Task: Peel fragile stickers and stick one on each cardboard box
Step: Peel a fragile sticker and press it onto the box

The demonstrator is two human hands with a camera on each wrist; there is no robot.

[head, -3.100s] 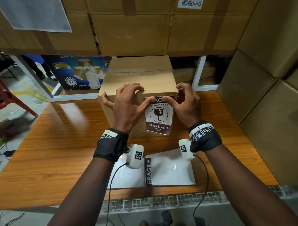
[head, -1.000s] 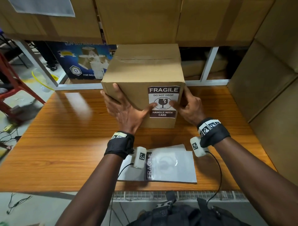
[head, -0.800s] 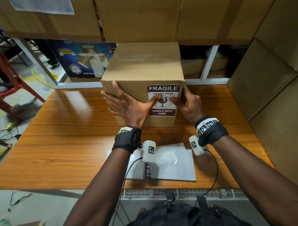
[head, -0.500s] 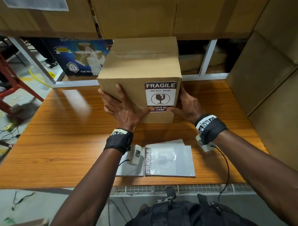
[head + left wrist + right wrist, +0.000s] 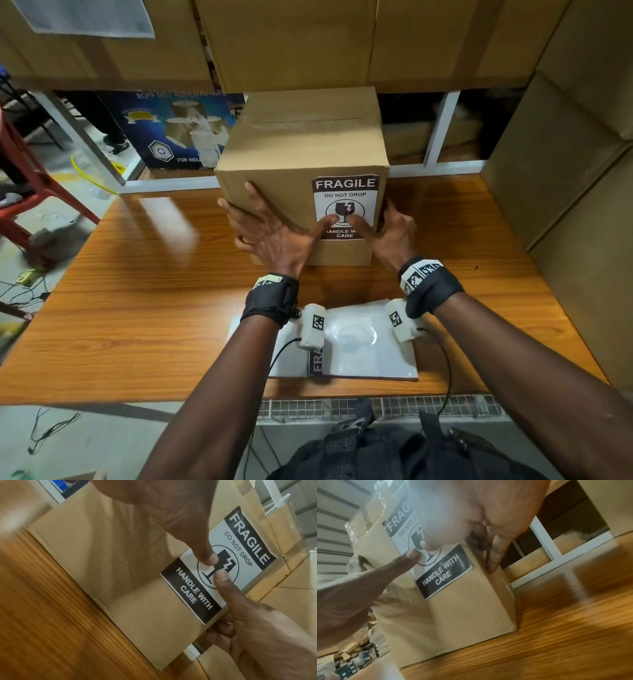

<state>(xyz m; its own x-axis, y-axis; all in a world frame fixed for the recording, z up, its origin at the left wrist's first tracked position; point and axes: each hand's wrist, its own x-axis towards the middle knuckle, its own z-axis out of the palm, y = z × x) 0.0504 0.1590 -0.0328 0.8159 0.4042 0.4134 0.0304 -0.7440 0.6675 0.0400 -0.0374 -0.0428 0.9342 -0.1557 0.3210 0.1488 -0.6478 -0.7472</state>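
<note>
A: Where's the sticker?
B: Stuck on box front, R of centre. Box is stood on table.
A: Hands?
B: Nothing's gripped. L hand is laid flat on front, thumb pressed on sticker. R hand: thumb pressed beside it, fingers laid straight on box's R side.

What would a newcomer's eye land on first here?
The black-and-white FRAGILE sticker on the front face of the cardboard box stands out. Both thumbs press its glass symbol, left hand flat on the box front, right hand at its right edge. White sticker sheets lie nearer on the table.
</note>
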